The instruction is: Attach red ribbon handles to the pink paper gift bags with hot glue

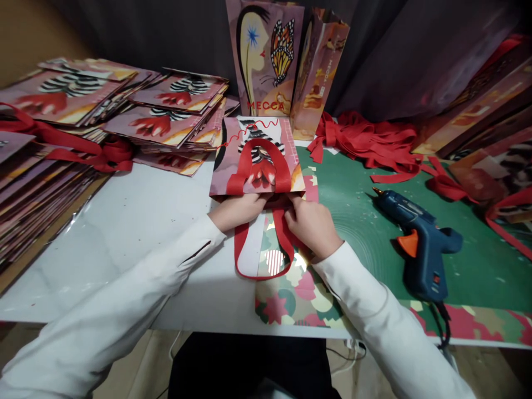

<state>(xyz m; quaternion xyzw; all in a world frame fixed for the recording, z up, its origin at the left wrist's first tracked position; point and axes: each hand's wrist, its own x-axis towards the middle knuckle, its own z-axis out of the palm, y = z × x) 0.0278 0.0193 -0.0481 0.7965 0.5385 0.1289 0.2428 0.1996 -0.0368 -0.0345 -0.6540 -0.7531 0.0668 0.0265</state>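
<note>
A printed paper gift bag (222,166) lies on its side, its mouth facing me. One red ribbon handle (284,172) rests on its upper face, and a second red ribbon loop (238,252) hangs from the mouth toward me. My left hand (245,210) is at the left of the mouth, thumb on top near the handle, its other fingers hidden inside. At the right of the mouth, my right hand (313,224) is closed, pinching the bag's edge beside the lower ribbon. A thin curly red strand (239,136) lies across the bag's far part.
A blue glue gun (424,244) lies on the green mat (353,216) at right. Behind it sits a heap of red ribbons (369,138). Two bags (270,61) stand at the back. Stacks of flat bags (162,124) fill the left; more bags (490,100) stand far right.
</note>
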